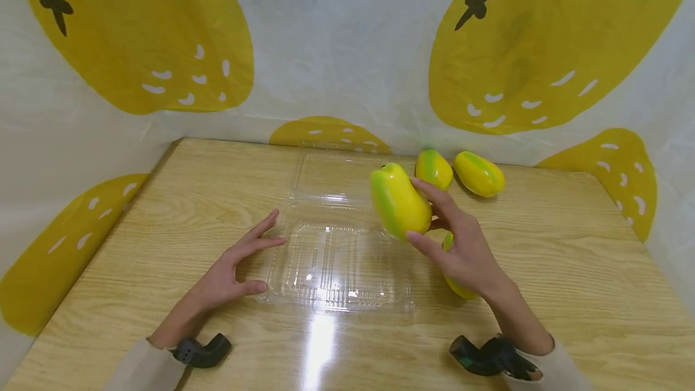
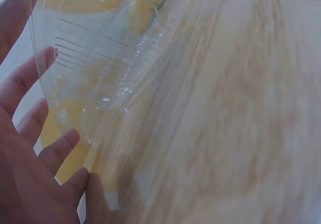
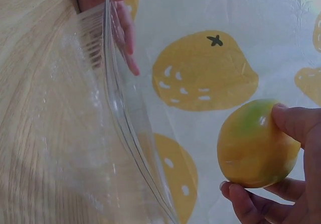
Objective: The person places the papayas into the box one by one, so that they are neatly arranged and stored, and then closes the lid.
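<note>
A glossy yellow fruit with green streaks, mango-like in shape (image 1: 400, 201), is held above the right side of a clear plastic clamshell box (image 1: 336, 264). My right hand (image 1: 461, 249) grips it between thumb and fingers, which also shows in the right wrist view. The box lies unfolded on the table, its lid (image 1: 339, 177) spread toward the back. At the box's left rim, my left hand (image 1: 230, 270) has its fingers spread and loosely extended; in the left wrist view they are close to the clear wall (image 2: 45, 78), and contact is hard to tell.
Two similar fruits, one nearer the middle (image 1: 433, 169) and one further right (image 1: 479, 175), lie at the table's back edge. Another fruit (image 1: 458, 288) is partly hidden beneath my right hand. A fruit-printed cloth (image 1: 342, 35) hangs behind the wooden table (image 1: 570, 270).
</note>
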### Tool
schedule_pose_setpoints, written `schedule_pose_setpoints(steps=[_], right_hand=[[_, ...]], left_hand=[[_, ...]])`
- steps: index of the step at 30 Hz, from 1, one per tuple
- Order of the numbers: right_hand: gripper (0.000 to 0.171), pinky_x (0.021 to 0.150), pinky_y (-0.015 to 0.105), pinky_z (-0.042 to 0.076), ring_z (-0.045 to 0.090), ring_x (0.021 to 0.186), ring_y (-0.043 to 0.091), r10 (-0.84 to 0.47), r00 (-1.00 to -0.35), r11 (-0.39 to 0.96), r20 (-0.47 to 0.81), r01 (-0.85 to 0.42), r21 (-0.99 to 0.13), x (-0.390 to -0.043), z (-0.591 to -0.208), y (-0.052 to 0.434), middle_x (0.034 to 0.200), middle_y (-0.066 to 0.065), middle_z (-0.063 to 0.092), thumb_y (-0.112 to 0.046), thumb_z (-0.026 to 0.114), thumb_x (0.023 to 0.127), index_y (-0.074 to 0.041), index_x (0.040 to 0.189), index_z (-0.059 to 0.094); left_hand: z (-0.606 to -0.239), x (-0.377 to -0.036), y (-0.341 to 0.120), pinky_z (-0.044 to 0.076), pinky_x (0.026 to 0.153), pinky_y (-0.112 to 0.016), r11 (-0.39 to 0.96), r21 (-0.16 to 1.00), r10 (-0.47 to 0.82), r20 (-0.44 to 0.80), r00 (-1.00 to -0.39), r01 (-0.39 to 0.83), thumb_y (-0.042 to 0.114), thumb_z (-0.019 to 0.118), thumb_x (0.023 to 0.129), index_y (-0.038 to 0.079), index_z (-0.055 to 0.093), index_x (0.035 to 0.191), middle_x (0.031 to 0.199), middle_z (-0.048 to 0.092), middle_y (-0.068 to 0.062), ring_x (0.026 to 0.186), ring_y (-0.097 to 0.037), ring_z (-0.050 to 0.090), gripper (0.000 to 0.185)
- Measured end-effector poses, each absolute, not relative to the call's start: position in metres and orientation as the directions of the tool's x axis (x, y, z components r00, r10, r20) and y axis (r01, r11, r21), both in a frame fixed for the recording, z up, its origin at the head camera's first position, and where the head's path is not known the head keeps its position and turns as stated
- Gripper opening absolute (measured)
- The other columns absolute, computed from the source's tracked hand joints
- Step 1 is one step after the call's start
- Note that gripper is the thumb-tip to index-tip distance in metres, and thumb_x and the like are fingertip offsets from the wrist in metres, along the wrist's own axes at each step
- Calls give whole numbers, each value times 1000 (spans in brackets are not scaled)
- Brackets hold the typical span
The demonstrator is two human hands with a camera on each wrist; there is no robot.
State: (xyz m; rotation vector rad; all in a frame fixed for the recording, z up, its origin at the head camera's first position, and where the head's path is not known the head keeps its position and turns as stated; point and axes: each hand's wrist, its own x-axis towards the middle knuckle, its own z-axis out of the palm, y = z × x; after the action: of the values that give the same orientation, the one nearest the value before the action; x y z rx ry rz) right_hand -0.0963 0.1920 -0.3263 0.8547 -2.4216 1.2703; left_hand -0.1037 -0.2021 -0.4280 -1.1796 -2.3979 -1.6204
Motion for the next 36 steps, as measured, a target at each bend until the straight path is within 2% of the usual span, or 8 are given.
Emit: schedule_pose_setpoints(steps=[10,18,26,29,36], right_hand=[[68,79,31,52,56,94,12,-444,-752,438,488,-657,-614,-108,-325,162,141,0,47,-24,72,87,-19,146,38],[68,79,31,53,56,96,16,-457,-712,378,533,-698,-608,-116,-327,142,140,2,48,-22,73,86,-16,145,38],[65,80,32,52,55,104,19,-509,-679,339,529,-723,-602,-120,-334,123,143,4,45,-32,65,91,-15,146,34],[65,80,31,52,55,104,19,-517,-674,338,528,-727,-597,-122,-336,118,143,4,44,-30,67,91,-14,146,34],[72,81,33,52,54,101,18,-512,-697,341,501,-701,-626,-121,-337,104,143,5,44,-13,74,85,-14,144,34]], left_hand=[[-429,-103,-202,9,101,-72,186,792,569,396,-721,581,37,75,81,5,50,137,158,13,-14,144,-34,11,70],[-428,-105,-202,9,102,-71,191,796,576,383,-723,574,39,75,81,7,50,138,159,13,-12,144,-33,12,70],[-428,-106,-203,10,102,-71,190,796,580,381,-720,575,40,75,81,7,50,138,159,12,-11,144,-32,15,71],[-428,-106,-203,10,103,-70,184,797,580,385,-718,576,40,74,81,6,50,138,159,12,-11,143,-33,15,71],[-426,-103,-203,11,104,-69,178,806,577,379,-724,564,39,75,81,9,50,139,159,12,-11,143,-32,17,69]])
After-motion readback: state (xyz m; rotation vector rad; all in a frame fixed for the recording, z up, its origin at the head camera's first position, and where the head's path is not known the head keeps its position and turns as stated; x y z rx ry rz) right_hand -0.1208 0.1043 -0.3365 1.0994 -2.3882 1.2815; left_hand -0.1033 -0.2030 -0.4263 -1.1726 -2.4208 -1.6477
